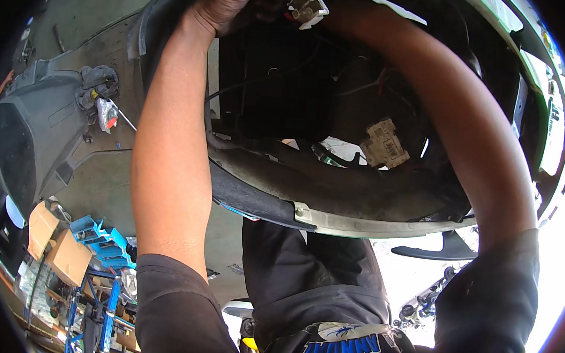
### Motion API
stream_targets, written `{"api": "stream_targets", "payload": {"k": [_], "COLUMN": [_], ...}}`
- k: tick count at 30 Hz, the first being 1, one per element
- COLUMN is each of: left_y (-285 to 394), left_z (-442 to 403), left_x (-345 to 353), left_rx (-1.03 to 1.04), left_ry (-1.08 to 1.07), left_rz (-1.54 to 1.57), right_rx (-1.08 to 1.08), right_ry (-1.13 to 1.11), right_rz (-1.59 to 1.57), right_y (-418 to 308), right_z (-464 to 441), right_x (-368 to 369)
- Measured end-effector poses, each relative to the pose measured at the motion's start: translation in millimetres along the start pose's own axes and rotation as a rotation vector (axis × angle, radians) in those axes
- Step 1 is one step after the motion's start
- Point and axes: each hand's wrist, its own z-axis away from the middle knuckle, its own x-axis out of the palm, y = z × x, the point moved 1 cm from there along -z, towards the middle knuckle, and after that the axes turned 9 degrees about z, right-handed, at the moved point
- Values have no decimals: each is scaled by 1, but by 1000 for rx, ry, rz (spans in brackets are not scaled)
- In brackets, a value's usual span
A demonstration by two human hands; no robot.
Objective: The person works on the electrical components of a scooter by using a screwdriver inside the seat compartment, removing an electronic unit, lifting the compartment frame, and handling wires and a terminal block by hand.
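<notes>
A: Far left of the frame?

B: One large grey-black curved plastic panel [56, 113], resting. Lower left: one brown cardboard box [69, 255] and one bright blue plastic part [103, 240], sitting close together.

A: Top, left of centre?

B: One bare left hand [240, 5], curling beside one dirty-tan, white-edged angular fitting [309, 10]. Whether it is gripping, I cannot tell.

A: Fitting's location and handling?

B: Showing at top centre, against the dark interior of one black-rimmed oval shell [256, 193]. Probably weighing little and staying stiff; the thin white edge may be running brittle, so the thicker tan body is offering the better hold.

A: Rightward?

B: One tan blocky part [386, 143], showing inside the shell, right of centre. One bare right forearm [453, 89], arching toward top centre; the right hand is lying hidden, grip unknown.
</notes>
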Motion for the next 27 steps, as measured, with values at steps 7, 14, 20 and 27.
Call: {"api": "stream_targets", "payload": {"k": [7, 14, 20, 27], "left_y": [-1, 6, 5, 0], "left_z": [-2, 4, 1, 1], "left_x": [-3, 15, 4, -11], "left_rx": [-59, 76, -38, -27], "left_ry": [5, 113, 157, -46], "left_rz": [-55, -116, -247, -164], "right_rx": [-104, -21, 53, 111], "right_ry": [-66, -19, 218, 159], "right_rz": [208, 127, 131, -70], "right_y": [12, 16, 21, 0], "right_z": [-25, -20, -11, 6], "right_x": [17, 19, 39, 7]}}
